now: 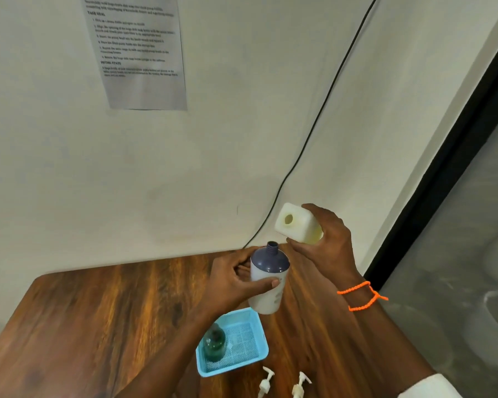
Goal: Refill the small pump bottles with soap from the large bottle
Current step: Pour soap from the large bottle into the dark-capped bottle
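Soap is going from a white bottle (299, 226), which the right hand (327, 242) is gripping round its body and tipping, open mouth facing the camera, just above a blue-shouldered bottle (269, 278); the left hand (236, 282) is wrapping that one at mid-body, lifted over the table (98, 311); both are probably light, smooth plastic, slippery if soapy, so holding the waist seems wisest; two pumps (282, 383) are lying beside a blue basket (259, 356) holding a green bottle (214, 343).

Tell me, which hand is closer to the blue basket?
Left. The left hand holds a bottle just above the blue basket; the right hand is higher, farther back.
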